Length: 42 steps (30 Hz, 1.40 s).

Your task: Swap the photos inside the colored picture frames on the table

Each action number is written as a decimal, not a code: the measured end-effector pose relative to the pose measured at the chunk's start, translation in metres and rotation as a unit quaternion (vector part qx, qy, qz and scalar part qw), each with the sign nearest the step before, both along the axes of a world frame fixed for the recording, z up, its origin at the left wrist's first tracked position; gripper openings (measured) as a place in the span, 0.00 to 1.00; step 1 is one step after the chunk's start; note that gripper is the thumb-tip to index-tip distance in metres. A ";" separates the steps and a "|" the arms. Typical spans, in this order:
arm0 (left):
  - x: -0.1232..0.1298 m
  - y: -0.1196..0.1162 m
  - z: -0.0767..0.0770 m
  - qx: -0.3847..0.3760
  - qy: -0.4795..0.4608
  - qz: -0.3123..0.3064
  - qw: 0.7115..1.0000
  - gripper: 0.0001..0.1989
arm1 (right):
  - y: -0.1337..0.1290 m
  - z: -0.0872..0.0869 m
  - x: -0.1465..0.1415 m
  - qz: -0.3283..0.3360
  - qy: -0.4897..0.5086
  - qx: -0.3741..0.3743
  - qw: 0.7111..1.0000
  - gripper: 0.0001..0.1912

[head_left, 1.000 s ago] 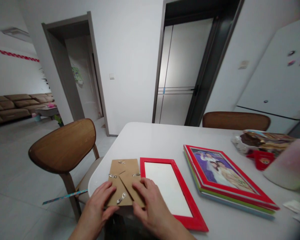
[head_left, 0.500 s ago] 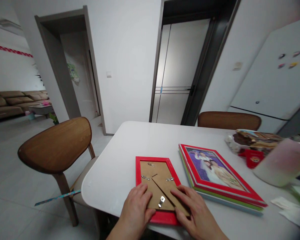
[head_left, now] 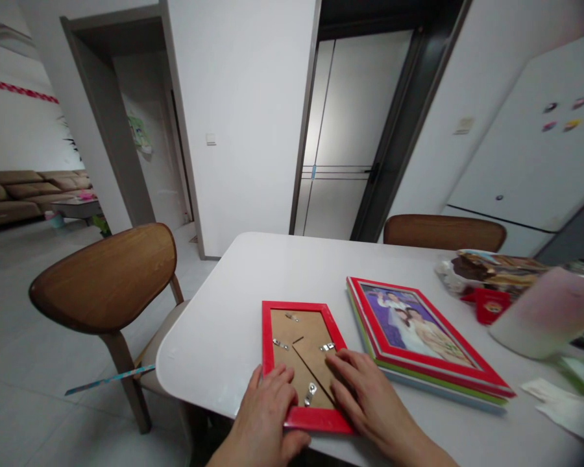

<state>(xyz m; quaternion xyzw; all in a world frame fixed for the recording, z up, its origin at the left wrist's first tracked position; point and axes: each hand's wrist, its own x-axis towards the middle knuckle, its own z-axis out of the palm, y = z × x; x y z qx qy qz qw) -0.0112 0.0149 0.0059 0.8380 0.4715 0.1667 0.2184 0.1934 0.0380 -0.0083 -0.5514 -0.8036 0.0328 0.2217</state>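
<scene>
A red picture frame [head_left: 321, 421] lies face down at the table's near edge, its brown backing board [head_left: 302, 318] seated inside the rim. Several small metal clips [head_left: 310, 394] sit around the board, and a slanted slot marks its stand leg. My left hand [head_left: 267, 408] is closed around the frame's near left corner, fingers on top and thumb at the front edge. Across the board's right side lies my right hand [head_left: 370, 395], open, its fingers pressed down on the board and the right rim. Its thumb is hard to make out.
Right of my hands, a stack of frames is topped by a red one with a couple's photo [head_left: 413, 324]. Beyond are a pinkish jar [head_left: 545, 311], a red packet [head_left: 491, 305], a snack bag [head_left: 496, 269] and white tissue [head_left: 559, 402]. A wooden chair [head_left: 111, 279] stands left.
The backing board, tilted up at its near right end before, now lies down inside the frame. My left thumb moved from the board to the front edge; my right fingers shifted onto the board.
</scene>
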 end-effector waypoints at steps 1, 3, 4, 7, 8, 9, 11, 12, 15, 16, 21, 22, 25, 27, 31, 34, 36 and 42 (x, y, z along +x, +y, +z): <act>0.000 0.000 -0.001 0.001 -0.002 -0.001 1.000 0.16 | 0.006 0.002 -0.002 -0.011 -0.009 0.003 1.000 0.17; -0.001 0.000 0.000 0.000 -0.001 0.006 1.000 0.14 | 0.017 0.004 -0.006 -0.032 -0.034 0.006 0.999 0.16; -0.002 0.000 0.000 -0.002 0.001 0.009 1.000 0.14 | 0.021 0.004 -0.007 -0.040 -0.048 0.006 0.998 0.16; -0.004 0.001 0.002 -0.006 0.001 0.012 1.000 0.14 | 0.026 0.005 -0.011 -0.046 -0.070 0.004 0.997 0.15; -0.004 0.001 0.001 -0.006 0.000 0.016 1.000 0.14 | 0.026 0.005 -0.011 -0.045 -0.069 0.004 0.997 0.14; -0.004 0.000 0.001 -0.005 -0.002 0.019 1.000 0.14 | 0.025 0.005 -0.011 -0.043 -0.065 0.004 0.997 0.14; -0.004 0.000 0.000 -0.003 -0.004 0.025 1.000 0.13 | 0.023 0.003 -0.010 -0.039 -0.050 0.005 0.998 0.14; -0.004 0.000 -0.001 -0.003 -0.004 0.025 1.000 0.13 | 0.023 0.003 -0.008 -0.039 -0.040 0.006 0.998 0.14; -0.003 0.000 -0.001 -0.002 -0.004 0.016 1.000 0.13 | 0.028 0.001 -0.005 -0.044 -0.021 0.000 0.999 0.15; -0.004 0.001 0.000 -0.002 -0.002 0.012 1.000 0.13 | 0.031 0.001 -0.004 -0.047 -0.023 -0.005 0.999 0.15; -0.006 0.001 0.007 -0.014 0.025 0.005 1.000 0.14 | 0.044 0.005 -0.007 -0.071 -0.047 -0.023 0.996 0.14; -0.007 0.001 0.008 -0.016 0.027 0.005 0.999 0.14 | 0.046 0.005 -0.009 -0.075 -0.047 -0.025 0.996 0.13; -0.008 0.000 0.008 -0.015 0.021 0.010 1.000 0.13 | 0.048 0.003 -0.010 -0.082 -0.043 -0.031 0.995 0.12; -0.008 -0.001 0.006 -0.012 0.012 0.016 1.000 0.13 | 0.046 0.000 -0.009 -0.080 -0.038 -0.029 0.996 0.12; -0.008 -0.001 0.001 -0.010 -0.008 0.023 1.000 0.14 | 0.040 -0.005 -0.003 -0.065 -0.017 -0.021 0.998 0.13; -0.010 -0.001 0.000 -0.009 -0.019 0.024 0.999 0.14 | 0.034 -0.005 0.000 -0.057 0.002 -0.018 0.998 0.14; -0.011 0.000 0.000 -0.008 -0.029 0.025 0.999 0.14 | 0.027 -0.004 -0.001 -0.050 0.025 -0.005 0.998 0.15; -0.015 0.000 -0.002 -0.001 -0.041 0.014 0.999 0.12 | -0.006 0.009 -0.027 0.101 0.039 -0.012 0.994 0.13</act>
